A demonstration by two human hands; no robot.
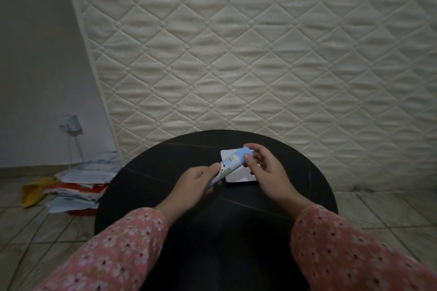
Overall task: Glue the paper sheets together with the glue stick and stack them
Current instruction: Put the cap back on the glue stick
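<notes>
1. One quilted white mattress (260,54) stands upright against the wall and fills most of the background behind the work area.
2. Tiled floor (390,210) surrounds the work area on both sides.
3. Round black tabletop (146,186) sits directly in front of the person, its far rim close to the mattress.
4. Pink floral sleeves (118,253) cover both forearms, which reach in from the lower edge onto the tabletop.
5. Loose pile of papers (82,182) lies on the floor left of the tabletop, with a yellow item (33,192) at its left edge; what that item is cannot be determined.
6. White paper sheets (238,176) lie flat on the far centre of the tabletop, partly covered by the hands and the glue stick; their number cannot be determined.
7. Left hand (194,184) is closed around the lower end of the glue stick (227,164), which is held tilted above the sheets.
8. Right hand (264,170) pinches the pale blue cap end of the stick between thumb and fingers.
9. Wall socket (69,123) with a plugged cable sits low on the left wall.
</notes>
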